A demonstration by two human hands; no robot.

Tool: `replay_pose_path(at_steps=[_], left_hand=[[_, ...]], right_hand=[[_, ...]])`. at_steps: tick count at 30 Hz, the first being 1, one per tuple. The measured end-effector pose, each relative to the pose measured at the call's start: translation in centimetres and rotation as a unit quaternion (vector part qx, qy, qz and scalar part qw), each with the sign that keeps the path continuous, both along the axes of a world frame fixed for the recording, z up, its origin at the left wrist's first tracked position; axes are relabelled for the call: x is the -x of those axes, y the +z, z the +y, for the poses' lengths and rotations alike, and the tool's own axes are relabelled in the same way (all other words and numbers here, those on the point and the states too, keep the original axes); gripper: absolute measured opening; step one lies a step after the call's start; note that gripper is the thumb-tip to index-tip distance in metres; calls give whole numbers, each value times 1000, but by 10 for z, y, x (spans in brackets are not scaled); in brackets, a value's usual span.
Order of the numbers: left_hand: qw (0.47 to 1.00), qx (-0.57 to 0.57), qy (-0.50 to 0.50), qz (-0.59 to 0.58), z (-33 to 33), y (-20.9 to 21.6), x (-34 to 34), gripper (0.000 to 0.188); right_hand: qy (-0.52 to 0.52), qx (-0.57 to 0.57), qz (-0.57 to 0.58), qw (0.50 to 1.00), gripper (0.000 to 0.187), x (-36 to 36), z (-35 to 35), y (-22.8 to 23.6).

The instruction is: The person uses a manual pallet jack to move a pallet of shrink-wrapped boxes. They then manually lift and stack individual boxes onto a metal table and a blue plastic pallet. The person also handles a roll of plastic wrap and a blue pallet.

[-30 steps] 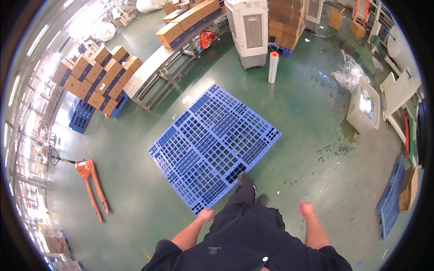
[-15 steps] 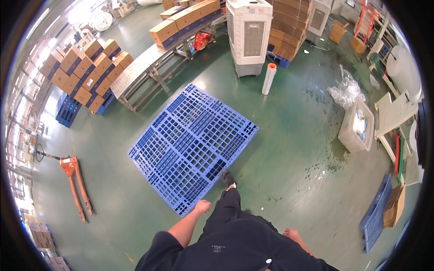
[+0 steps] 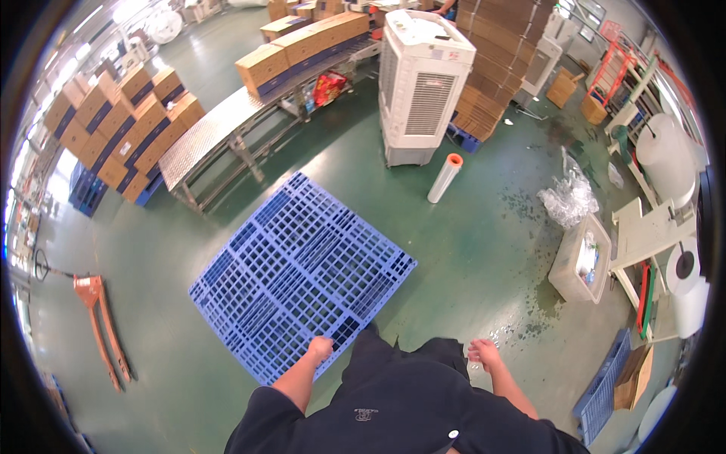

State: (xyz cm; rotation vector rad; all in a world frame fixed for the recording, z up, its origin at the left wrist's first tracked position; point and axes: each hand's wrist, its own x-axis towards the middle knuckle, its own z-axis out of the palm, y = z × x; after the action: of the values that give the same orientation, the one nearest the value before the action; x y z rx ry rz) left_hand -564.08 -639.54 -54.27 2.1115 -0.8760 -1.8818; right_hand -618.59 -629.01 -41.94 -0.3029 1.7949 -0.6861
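Observation:
A blue plastic grid pallet (image 3: 299,276) lies flat on the green floor in front of me. My left hand (image 3: 321,349) hangs as a loose fist over the pallet's near edge, holding nothing. My right hand (image 3: 484,352) hangs by my side over bare floor, fingers curled, with nothing in it. My dark clothing fills the lower middle of the view.
An orange pallet jack (image 3: 98,318) stands at the left. A metal roller conveyor (image 3: 219,136) with cardboard boxes runs behind the pallet. A white air cooler (image 3: 423,83), a stretch-film roll (image 3: 445,178), a white bin (image 3: 582,257), crumpled plastic wrap (image 3: 567,200) and another blue pallet (image 3: 605,386) stand to the right.
I have stepped closer; the pallet has shifted in view. My right hand, low and partly hidden half a second ago, shows again beside my hip.

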Motion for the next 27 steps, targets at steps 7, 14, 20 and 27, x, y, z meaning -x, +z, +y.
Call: replay_pose_path(at_steps=[7,14,20,27], left_hand=[[997,12,78,12,-155,55,51,19],[990,-45,131,-16,-162,10,97,23],[950,-181,200,-158,-151,50,243,46],[932,-304,103,-168,-254,126,408,68]], right_hand=[[57,-22,0,998,34,50,-188,-16],[59,-124,-103,985,53,145,-437,-96],[61,-176,-132,974,79,212,-717,-171],[-62,-230,-94,967,73,234,-938,-240]])
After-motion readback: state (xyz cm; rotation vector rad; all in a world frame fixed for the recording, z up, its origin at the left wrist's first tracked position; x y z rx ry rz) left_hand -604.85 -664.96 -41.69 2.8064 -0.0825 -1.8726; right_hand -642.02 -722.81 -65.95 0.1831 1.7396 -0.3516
